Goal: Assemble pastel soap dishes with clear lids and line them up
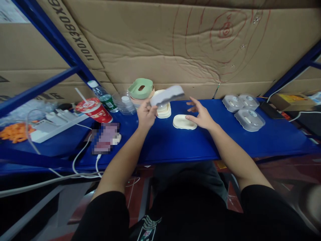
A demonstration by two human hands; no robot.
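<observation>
My left hand (146,115) grips one end of a grey, wavy-edged piece (169,95), raised and tilted above the blue table. Beneath and behind it is a stack of cream pieces (164,111), partly hidden. A single cream oval tray (185,122) lies on the table in front. My right hand (200,115) is at the right end of this tray, fingers spread, its thumb at the rim; whether it touches cannot be made out. Left of the cream stack, a green wavy-rimmed piece (140,88) rests on pinkish ones.
Several clear plastic cases (250,119) stand at the right. A red cup with a straw (94,110), a bottle (104,97) and clear containers (125,104) are at the left. Cables and a power strip (54,125) lie further left; cardboard (150,40) backs the blue table (175,147).
</observation>
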